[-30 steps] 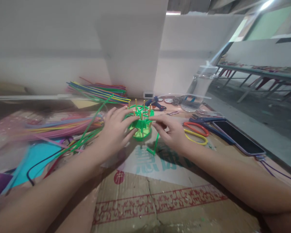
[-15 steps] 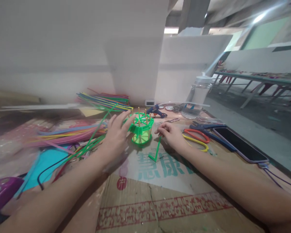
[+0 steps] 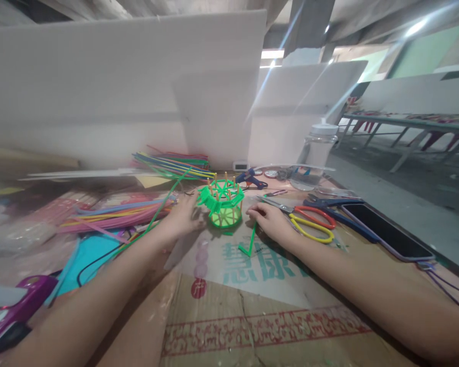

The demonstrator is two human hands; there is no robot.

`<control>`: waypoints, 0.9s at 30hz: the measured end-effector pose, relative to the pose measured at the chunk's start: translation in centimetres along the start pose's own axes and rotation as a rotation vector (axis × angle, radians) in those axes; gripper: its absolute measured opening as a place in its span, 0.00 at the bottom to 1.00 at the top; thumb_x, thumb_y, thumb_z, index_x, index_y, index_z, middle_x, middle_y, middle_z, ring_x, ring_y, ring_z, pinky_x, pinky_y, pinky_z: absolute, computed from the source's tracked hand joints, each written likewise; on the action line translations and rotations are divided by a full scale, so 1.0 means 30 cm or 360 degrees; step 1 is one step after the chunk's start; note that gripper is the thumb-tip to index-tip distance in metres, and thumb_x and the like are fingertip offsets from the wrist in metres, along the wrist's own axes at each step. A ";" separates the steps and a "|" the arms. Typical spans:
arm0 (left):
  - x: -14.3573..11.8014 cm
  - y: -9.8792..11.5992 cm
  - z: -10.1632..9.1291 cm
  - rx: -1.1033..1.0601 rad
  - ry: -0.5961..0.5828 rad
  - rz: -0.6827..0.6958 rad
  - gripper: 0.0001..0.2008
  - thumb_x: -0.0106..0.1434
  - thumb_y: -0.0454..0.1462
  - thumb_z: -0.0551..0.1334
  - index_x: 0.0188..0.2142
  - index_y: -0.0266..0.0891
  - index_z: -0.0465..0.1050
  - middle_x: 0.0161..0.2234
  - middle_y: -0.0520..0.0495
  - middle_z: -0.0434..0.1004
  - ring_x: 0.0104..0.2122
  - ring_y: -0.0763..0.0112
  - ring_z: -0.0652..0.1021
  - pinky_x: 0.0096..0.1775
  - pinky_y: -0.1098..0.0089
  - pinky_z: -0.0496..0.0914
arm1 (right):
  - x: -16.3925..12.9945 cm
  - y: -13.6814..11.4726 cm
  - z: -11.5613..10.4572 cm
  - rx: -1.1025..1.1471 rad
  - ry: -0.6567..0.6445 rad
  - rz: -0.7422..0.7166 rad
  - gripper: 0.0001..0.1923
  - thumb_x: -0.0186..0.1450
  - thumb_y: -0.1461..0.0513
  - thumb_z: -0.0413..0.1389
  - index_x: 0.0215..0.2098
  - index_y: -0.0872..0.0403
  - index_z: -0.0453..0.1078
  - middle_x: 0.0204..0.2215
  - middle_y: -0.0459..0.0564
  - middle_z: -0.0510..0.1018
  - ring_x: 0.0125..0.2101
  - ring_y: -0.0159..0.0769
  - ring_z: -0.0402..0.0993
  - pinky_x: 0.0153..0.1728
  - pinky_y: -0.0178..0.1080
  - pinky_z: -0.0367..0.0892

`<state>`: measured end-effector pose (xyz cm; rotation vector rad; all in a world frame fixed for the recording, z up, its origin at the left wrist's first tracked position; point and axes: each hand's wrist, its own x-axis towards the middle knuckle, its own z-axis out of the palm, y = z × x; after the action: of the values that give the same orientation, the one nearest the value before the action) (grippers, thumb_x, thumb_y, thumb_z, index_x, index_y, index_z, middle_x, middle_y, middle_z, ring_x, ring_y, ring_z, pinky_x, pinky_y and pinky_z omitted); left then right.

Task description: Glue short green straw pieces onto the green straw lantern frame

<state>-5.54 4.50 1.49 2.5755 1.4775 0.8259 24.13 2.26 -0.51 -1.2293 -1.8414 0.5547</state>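
- One small green basket at 12 o'clock on the cardboard-covered worktop, woven of green strips around wooden sticks standing upright; contents not discernible.
- One bent green strip lying just in front of it, at 5 o'clock from the basket.
- Left hand at 9 o'clock of the basket, fingers loosely spread, fingertips touching its side, gripping nothing.
- Right hand at 3 o'clock, fingers curled; touching the strip's upper end, firm pinch or not: cannot tell.
- One pair of red-and-yellow scissors just right of the right hand.
- One phone at 3 o'clock.
- One clear plastic jar at 1 o'clock, white lid on.
- Two heaps of coloured strips at 10 o'clock.
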 end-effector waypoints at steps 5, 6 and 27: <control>0.001 0.129 -0.151 0.0247 0.0202 -0.0021 0.13 0.68 0.42 0.58 0.38 0.39 0.79 0.38 0.42 0.80 0.42 0.56 0.78 0.47 0.57 0.71 | -0.013 -0.012 0.007 -0.0105 0.0024 -0.0153 0.10 0.68 0.63 0.54 0.39 0.55 0.78 0.34 0.52 0.83 0.34 0.39 0.78 0.38 0.40 0.70; 0.001 0.161 -0.166 0.0216 0.0323 0.0010 0.13 0.68 0.43 0.58 0.39 0.38 0.78 0.38 0.42 0.79 0.42 0.57 0.77 0.46 0.58 0.70 | -0.016 -0.017 0.009 -0.0111 0.0014 -0.0162 0.10 0.68 0.62 0.54 0.40 0.55 0.79 0.33 0.51 0.83 0.33 0.38 0.78 0.36 0.39 0.70; 0.030 0.227 -0.090 -0.0006 0.0284 0.0092 0.10 0.66 0.43 0.63 0.40 0.39 0.79 0.36 0.46 0.73 0.41 0.60 0.74 0.45 0.59 0.68 | 0.006 -0.050 0.052 -0.0166 -0.0337 -0.0118 0.09 0.67 0.62 0.59 0.43 0.55 0.80 0.31 0.49 0.83 0.31 0.35 0.76 0.33 0.35 0.66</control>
<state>-1.11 1.00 6.27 2.6131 1.4478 1.0903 22.01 1.91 -0.21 -1.2019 -2.1081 0.5719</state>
